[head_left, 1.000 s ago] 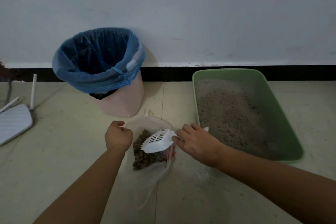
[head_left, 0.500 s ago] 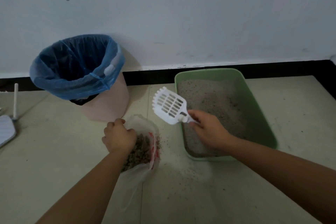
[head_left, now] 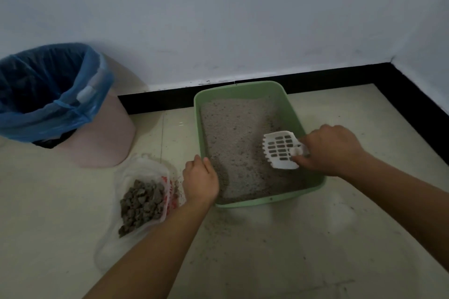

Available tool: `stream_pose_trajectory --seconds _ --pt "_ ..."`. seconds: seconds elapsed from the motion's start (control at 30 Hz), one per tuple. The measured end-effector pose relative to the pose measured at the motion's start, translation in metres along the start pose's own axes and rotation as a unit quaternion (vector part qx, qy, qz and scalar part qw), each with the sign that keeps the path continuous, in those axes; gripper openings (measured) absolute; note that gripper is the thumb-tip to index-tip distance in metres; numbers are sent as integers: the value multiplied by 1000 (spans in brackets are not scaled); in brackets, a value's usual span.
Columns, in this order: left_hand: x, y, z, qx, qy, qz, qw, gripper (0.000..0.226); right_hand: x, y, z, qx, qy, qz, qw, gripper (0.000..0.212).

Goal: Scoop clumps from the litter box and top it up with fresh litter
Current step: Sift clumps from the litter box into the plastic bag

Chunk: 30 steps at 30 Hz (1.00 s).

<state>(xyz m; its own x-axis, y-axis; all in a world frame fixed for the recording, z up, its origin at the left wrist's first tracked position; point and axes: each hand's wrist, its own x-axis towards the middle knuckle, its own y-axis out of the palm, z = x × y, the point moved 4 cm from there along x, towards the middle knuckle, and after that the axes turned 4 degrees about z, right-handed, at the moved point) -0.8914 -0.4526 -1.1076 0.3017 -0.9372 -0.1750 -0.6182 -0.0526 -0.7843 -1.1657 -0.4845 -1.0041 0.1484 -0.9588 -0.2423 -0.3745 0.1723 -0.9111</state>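
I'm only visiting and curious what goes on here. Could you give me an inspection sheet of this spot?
Surface: pale tiled floor, loose grains scattered in front of the litter box.
Job's things: the green litter box holds grey litter; white slotted scoop over the litter; clear bag of brown clumps on the floor left of the box.
Clutter: nothing seen beyond the grains.
Hands: left hand holds the box's near left rim; right hand grips the scoop's handle.
Cables: nothing seen.
Surroundings: pink bin with blue liner against the white wall; black skirting along its foot.
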Motion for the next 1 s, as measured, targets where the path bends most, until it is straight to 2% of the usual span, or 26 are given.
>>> stream_pose_trajectory --seconds 0.17,0.27,0.37,0.43,0.57,0.67,0.77,1.0 --pt "-7 8 4 -16 9 -32 999 48 8 25 11 -97 -83 26 992 49" --pt "-8 10 6 -58 7 -40 997 47 22 43 7 -87 -105 71 988 50" --pt "-8 11 7 -92 3 -48 995 47 32 63 11 -26 -119 108 987 55" --pt "-8 12 6 -104 2 -54 993 47 36 74 26 16 -134 104 985 55" --pt "-6 14 9 -117 -3 -66 991 46 44 92 63 100 -159 104 977 45" --pt "-6 14 11 -134 0 -68 989 45 50 103 86 183 -171 131 959 38" --pt "-5 16 12 -143 2 -76 987 45 47 106 97 252 -187 122 941 34" --pt "-5 17 15 -178 -5 -78 981 43 53 128 76 394 -159 145 893 32"
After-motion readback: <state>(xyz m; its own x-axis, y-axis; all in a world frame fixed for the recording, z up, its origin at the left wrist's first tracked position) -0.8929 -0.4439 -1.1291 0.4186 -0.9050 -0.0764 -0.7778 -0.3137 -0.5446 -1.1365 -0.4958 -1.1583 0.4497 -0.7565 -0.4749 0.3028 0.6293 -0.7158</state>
